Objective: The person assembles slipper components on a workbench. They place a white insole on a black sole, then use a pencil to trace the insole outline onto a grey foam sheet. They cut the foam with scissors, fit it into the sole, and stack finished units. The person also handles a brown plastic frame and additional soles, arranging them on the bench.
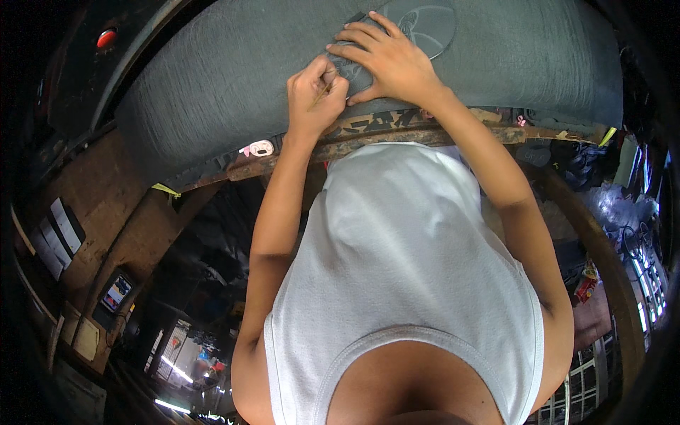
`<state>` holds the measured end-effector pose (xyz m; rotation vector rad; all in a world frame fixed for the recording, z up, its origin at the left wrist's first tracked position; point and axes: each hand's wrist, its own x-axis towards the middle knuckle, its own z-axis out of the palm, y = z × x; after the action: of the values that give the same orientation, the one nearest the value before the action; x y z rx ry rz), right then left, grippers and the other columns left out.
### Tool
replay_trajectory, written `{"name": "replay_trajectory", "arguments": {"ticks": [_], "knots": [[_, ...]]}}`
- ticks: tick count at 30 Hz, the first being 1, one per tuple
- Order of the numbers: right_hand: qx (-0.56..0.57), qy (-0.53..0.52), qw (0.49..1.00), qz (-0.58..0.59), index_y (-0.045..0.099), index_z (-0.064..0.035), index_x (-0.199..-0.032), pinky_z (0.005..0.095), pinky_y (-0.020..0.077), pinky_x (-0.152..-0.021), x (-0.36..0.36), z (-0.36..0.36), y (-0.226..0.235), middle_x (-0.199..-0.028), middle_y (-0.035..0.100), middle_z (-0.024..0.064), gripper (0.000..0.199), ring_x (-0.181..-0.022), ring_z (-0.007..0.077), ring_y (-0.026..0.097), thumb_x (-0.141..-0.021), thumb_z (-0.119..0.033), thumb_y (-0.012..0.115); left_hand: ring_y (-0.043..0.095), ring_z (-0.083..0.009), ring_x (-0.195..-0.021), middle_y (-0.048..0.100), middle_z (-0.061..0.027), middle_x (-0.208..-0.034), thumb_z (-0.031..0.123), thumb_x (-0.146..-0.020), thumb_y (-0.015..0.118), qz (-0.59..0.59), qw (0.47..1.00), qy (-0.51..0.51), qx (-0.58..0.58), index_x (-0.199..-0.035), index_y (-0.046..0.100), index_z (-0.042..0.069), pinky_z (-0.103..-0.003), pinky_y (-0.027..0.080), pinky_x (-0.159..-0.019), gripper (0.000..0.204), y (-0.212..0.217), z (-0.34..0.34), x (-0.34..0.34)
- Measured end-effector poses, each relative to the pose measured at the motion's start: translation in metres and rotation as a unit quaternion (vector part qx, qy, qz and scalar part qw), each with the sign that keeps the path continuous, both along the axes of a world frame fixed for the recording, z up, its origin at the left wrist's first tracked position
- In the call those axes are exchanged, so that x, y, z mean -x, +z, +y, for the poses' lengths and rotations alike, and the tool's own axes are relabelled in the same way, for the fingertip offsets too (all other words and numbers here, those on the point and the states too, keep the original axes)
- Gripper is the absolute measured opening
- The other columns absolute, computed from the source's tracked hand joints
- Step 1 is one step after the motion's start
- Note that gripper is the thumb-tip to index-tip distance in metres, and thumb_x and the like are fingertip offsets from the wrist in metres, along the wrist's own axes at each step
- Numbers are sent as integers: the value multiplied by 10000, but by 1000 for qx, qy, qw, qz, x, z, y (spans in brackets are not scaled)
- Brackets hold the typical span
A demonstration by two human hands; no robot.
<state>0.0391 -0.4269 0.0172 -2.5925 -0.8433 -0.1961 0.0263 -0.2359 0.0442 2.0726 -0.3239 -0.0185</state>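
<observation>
A wide grey sheet of cloth-like material point(212, 78) lies over a worn wooden bench. A round pale outline with a pattern point(432, 25) is marked on it near the top. My left hand point(315, 95) is closed on a thin yellowish stick point(323, 93), its tip touching the grey sheet by a drawn line. Beside it, my right hand point(386, 60) lies flat on the sheet with fingers spread, pressing down at the edge of the round outline. My white sleeveless shirt point(404, 269) fills the lower middle of the view.
The bench's rusty, paint-stained front edge point(397, 134) runs under my wrists. A small pink and white object point(258, 149) sits on that edge at the left. A red round knob point(106, 37) is at the upper left, a small lit screen point(117, 292) at the lower left.
</observation>
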Motion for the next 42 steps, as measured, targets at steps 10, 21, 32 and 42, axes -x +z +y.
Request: {"name": "replay_trajectory", "arguments": {"ticks": [10,21,32,42], "knots": [[18,-4,1000,17,557,-218,-1423,484,250,-1257,0,1,1,-1421,562,26,937,-1381,217,468,-618,-604,840,396,-33,-612,409,30,-630,-52,-795,609,10,1000,-10,-6,-706,454,38,-241,338,-512,201,-1,-1,-1],[2,0,1000,1,561,-213,-1420,488,267,-1246,1,1,7,-1418,564,24,936,-1375,224,478,-624,-627,827,391,-43,-601,409,3,-613,-32,-786,624,-22,1000,-2,-13,-721,455,30,-247,347,-515,191,-1,-4,-1],[3,-3,1000,5,528,-223,-1447,482,255,-1250,-1,0,1,-1425,553,25,958,-1376,222,475,-629,-625,824,436,-39,-551,506,15,-711,-72,-887,566,147,930,115,317,-846,502,65,-228,393,-506,157,-4,20,-2],[-12,-6,1000,-2,491,-127,-1469,466,254,-1246,0,-1,3,-1400,578,41,1046,-1363,213,489,-612,-613,844,481,-13,-606,567,10,-736,11,-933,643,51,988,63,134,-940,590,5,-212,375,-523,54,-9,-6,9]]}}
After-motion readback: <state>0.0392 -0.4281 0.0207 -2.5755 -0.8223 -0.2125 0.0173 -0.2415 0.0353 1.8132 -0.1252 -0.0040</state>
